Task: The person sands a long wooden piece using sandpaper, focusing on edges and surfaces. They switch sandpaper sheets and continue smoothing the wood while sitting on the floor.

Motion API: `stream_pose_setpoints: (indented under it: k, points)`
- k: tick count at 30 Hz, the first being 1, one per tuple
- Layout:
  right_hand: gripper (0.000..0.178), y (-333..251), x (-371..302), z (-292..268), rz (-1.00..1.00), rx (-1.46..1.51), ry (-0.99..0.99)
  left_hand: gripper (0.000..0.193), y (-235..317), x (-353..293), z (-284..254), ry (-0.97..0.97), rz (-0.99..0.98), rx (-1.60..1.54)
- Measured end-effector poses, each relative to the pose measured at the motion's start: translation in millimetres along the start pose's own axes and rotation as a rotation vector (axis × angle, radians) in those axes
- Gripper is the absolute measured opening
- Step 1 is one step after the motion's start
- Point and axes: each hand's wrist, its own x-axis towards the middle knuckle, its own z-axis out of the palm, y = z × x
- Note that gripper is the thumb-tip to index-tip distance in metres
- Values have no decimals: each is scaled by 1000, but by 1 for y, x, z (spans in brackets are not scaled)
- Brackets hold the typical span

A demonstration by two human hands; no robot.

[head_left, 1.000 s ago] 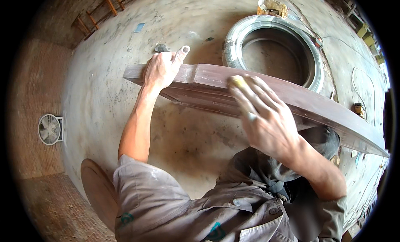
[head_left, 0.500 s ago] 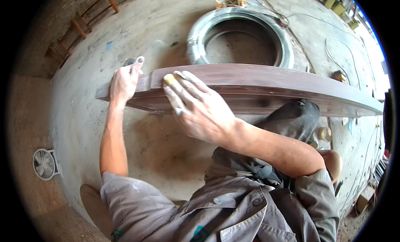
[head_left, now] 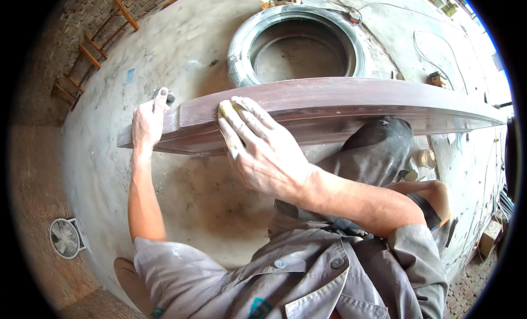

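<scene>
A long brown wooden panel [head_left: 340,97] stands on its side across the view, its narrow edge turned up and dulled by pale dust. My left hand [head_left: 147,121], dusted white, is closed over the panel's left end, thumb sticking up. My right hand [head_left: 266,143] presses on the edge a little right of a notch, fingers long and close together. Something thin and pale seems tucked beneath those fingers, with a yellowish patch at the index fingertip; its kind is hidden. My bent knee [head_left: 379,138] in dark trousers is against the near side of the panel.
Beyond the panel a tyre [head_left: 241,55] lies flat on the concrete floor. Behind it stands a whitish bucket [head_left: 270,0], with a cable nearby. A wooden ladder-like frame [head_left: 90,54] is at far left, a round white fan [head_left: 65,238] at lower left.
The view has shifted, so the tyre and panel appear further left. My right hand stays on the panel's edge, slightly nearer the notch's right side; the left keeps its hold.
</scene>
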Motion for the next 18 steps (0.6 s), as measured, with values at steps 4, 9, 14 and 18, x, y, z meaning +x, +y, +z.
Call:
stream_pose_setpoints:
  k: [4, 9, 14, 18]
  points:
    - [66, 75, -82, -55, 195, 40, -76, 73, -2, -4, 0, 12, -18, -1]
    - [54, 146, -171, -109, 658, -139, -18, 70, 14, -2, 3, 20, -18, 10]
    - [58, 34, -6, -12, 123, 145, 6, 63, -6, -6, 11, 1, -2, -23]
    - [44, 28, 32, 3, -113, 275, 35, 39, 8, -16, -3, 127, 116, -344]
